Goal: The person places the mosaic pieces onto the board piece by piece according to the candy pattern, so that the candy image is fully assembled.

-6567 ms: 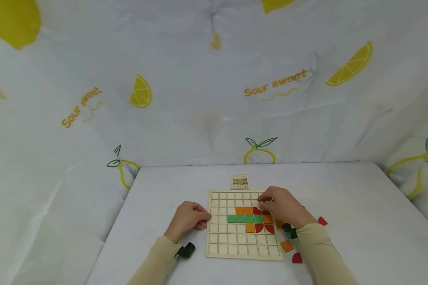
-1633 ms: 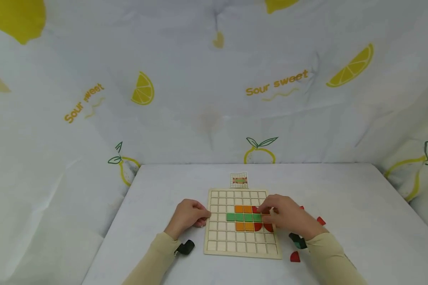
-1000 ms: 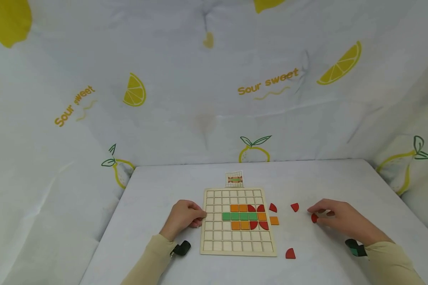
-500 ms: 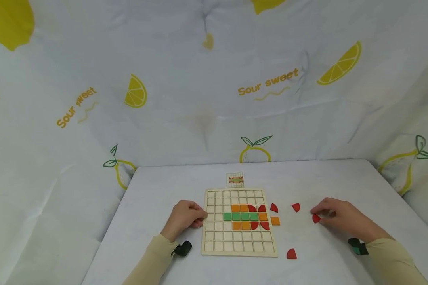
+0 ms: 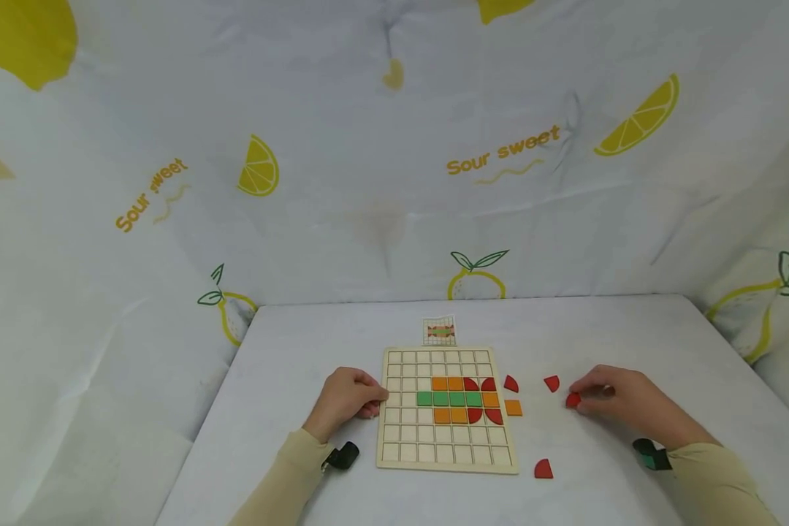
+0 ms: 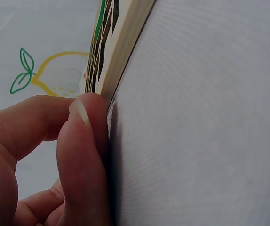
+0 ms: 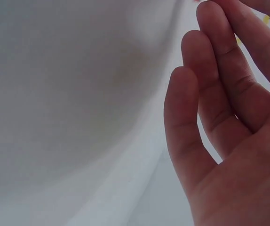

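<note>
My left hand (image 5: 346, 400) pinches the left edge of the wooden grid board (image 5: 408, 454); thumb and forefinger meet at the board's side (image 6: 125, 47) in the left wrist view. Green squares (image 5: 440, 399) form a row on the grid, with orange squares (image 5: 450, 416) above, below and at its right end. Red quarter-circle tiles (image 5: 493, 416) sit at the right of the pattern. Off to the board's right, my right hand (image 5: 624, 402) holds a loose red quarter-circle tile (image 5: 573, 400) between thumb and forefinger. The right wrist view shows the other fingers (image 7: 182, 108) slightly bent.
Close to the board's right edge lie an orange square (image 5: 513, 408) and a red quarter circle (image 5: 511, 383). Two more red quarter circles (image 5: 551, 383) (image 5: 543, 469) lie farther right and nearer the front. A small printed pattern card (image 5: 439, 331) stands behind the board.
The lower row has gained an orange square since the oldest frame. My right hand left the board for a red tile on the right, now shifted slightly left. My left hand stays put.
</note>
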The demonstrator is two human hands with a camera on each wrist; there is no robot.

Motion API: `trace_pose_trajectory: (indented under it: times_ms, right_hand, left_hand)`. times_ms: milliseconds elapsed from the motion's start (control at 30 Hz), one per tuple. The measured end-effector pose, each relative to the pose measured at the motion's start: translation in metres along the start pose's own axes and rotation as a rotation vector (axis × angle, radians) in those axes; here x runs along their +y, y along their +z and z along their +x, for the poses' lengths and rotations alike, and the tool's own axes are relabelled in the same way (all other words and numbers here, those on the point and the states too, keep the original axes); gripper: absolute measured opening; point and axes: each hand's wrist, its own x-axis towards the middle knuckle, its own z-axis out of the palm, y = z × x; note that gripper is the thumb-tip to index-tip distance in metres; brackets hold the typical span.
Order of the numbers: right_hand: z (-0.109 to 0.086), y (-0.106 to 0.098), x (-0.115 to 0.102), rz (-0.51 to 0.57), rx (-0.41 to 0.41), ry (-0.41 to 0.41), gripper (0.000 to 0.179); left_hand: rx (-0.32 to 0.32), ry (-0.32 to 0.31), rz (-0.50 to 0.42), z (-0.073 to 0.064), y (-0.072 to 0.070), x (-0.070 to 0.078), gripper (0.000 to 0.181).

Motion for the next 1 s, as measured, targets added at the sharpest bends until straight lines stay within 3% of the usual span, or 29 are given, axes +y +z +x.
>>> trace_pose_trajectory:
  times_ms: [167,600,867,1000]
  right_hand:
    - [0.015,0.012,-0.031,0.047,0.003,0.013,0.025]
    - [0.061,0.055,-0.126,0.118,-0.024,-0.062,0.02]
    - [0.082,0.086,-0.158,0.177,-0.044,-0.131,0.016]
    - [0.087,0.098,-0.17,0.158,-0.03,-0.15,0.019]
  left_hand:
    - [0.002,0.001,-0.003,0.0,-0.002,-0.001,0.016]
    - [-0.005,0.001,-0.005,0.001,0.001,0.001,0.016]
    - [0.003,0.001,-0.003,0.0,0.0,0.001,0.016]
    - [0.002,-0.007,-0.007,-0.001,-0.001,0.002,0.016]
